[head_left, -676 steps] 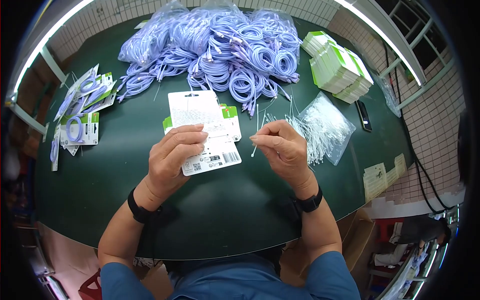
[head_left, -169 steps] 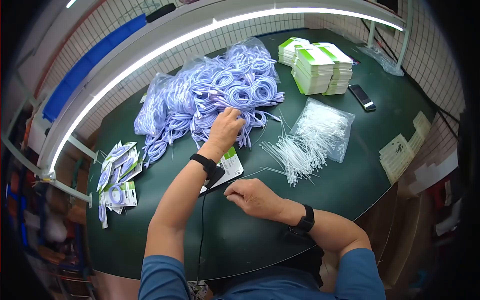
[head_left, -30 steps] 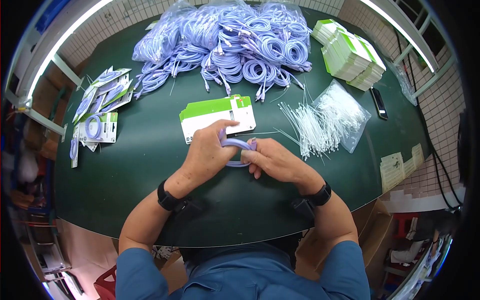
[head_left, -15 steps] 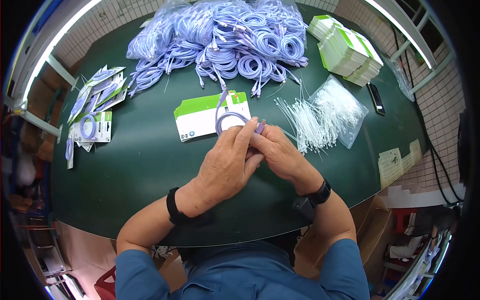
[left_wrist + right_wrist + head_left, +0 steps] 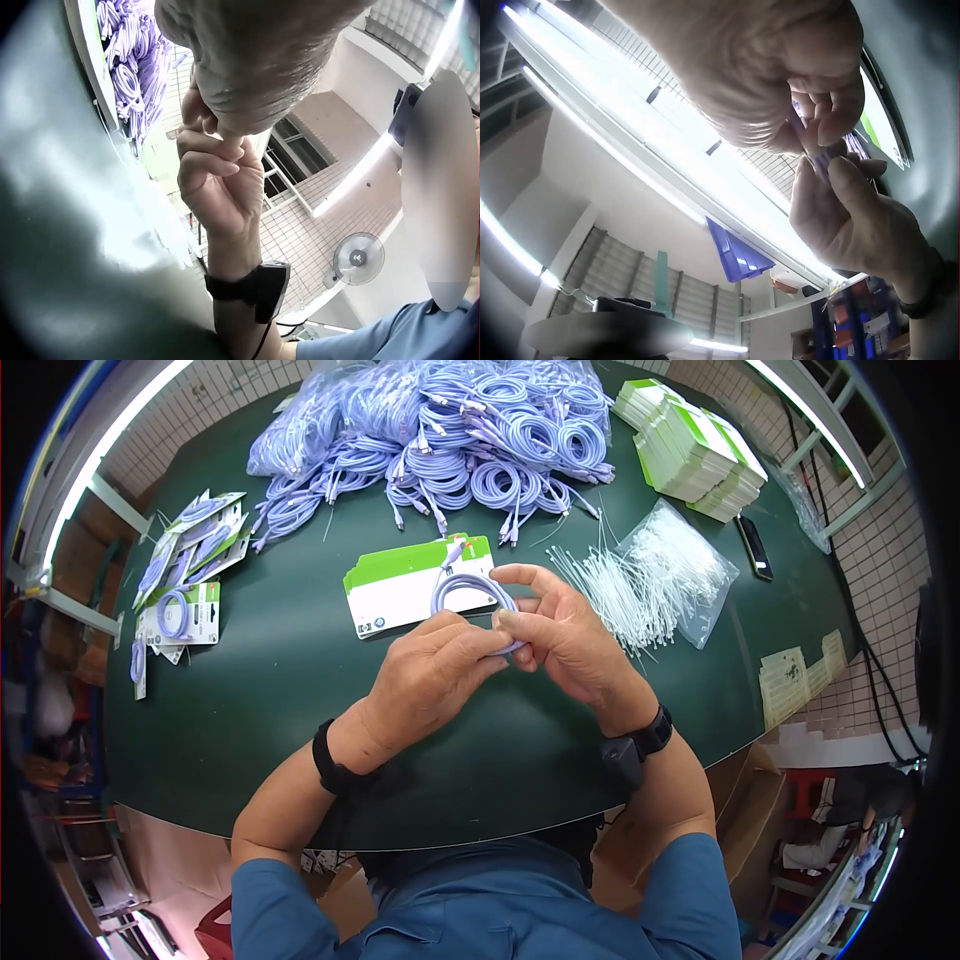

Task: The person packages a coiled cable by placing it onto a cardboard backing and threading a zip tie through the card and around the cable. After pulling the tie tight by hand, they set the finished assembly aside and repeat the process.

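Note:
A purple cable [image 5: 455, 582] is wound into a small coil between my hands, over the cards. In the head view my left hand [image 5: 420, 672] pinches the coil's near side with thumb and fingers. My right hand [image 5: 572, 643] grips its right side, thumb against the left fingertips and index finger reaching out past the loop. One plug end [image 5: 455, 552] sticks up from the coil's far side. Behind it lie white-and-green packaging cards [image 5: 385, 600], overlapped in a stack. In the right wrist view a purple strand [image 5: 819, 159] shows between the fingers; the hands hide the other plug.
A heap of coiled purple cables [image 5: 440, 440], partly bagged, fills the back. White cable ties [image 5: 625, 595] spill from a plastic bag at right. Stacked cards [image 5: 690, 450] and a phone [image 5: 756, 548] lie beyond. Carded cables [image 5: 190, 570] are piled at left.
Long before, the left hand held cards and the right a cable tie; later the left reached into the heap. In the last second the coil turned farther out and the right index finger straightened.

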`<state>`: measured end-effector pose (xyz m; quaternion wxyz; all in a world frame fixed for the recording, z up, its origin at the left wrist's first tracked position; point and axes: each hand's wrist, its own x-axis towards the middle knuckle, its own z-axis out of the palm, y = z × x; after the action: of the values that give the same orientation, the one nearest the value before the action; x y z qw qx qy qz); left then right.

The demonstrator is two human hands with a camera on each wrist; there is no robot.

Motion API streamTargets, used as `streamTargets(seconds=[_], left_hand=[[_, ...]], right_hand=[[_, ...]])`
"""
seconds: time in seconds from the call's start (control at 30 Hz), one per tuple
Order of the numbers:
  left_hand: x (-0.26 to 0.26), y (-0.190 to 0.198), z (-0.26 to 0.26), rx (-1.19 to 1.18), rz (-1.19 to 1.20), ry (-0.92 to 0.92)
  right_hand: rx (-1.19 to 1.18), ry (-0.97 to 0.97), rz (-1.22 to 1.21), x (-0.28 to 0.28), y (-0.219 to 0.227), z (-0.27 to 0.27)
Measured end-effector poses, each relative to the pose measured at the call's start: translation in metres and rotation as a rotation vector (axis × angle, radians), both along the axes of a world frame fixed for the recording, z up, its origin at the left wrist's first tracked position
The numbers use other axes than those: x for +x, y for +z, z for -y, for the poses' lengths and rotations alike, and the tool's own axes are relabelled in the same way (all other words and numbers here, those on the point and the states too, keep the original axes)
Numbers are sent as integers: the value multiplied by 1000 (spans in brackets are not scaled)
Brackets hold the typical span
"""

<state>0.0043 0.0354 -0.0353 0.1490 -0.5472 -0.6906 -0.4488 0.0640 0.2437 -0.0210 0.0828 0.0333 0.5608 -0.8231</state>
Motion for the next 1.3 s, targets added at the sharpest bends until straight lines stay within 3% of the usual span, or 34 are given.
streamTargets(seconds=[0.13, 0.23, 0.27, 0.37, 0.53, 0.63, 0.8, 0.9, 1.3], left_hand=[[-5, 5, 5, 9, 31, -41], [-9, 10, 11, -6, 29, -44], [-10, 12, 12, -13, 29, -46], [-12, 14, 14, -32, 19, -62], [-12, 11, 9, -37, -145, -136], [-15, 10, 14, -88, -131, -153], [-17, 18, 13, -72, -50, -196], [-16, 23, 15, -108, 8, -231], [-21, 19, 19, -218, -30, -271]], right_hand=[[44, 32, 21, 4, 10, -2], [617, 36, -337, 13, 23, -6], [623, 44, -346, 13, 26, -7], [1116, -9, -838, 12, 32, -9], [1212, 12, -794, 16, 11, 15], [1481, 185, -684, 15, 9, 12], [1446, 119, -808, 9, 11, 3], [1267, 182, -845, 8, 4, -3], [925, 253, -714, 7, 5, -5]])
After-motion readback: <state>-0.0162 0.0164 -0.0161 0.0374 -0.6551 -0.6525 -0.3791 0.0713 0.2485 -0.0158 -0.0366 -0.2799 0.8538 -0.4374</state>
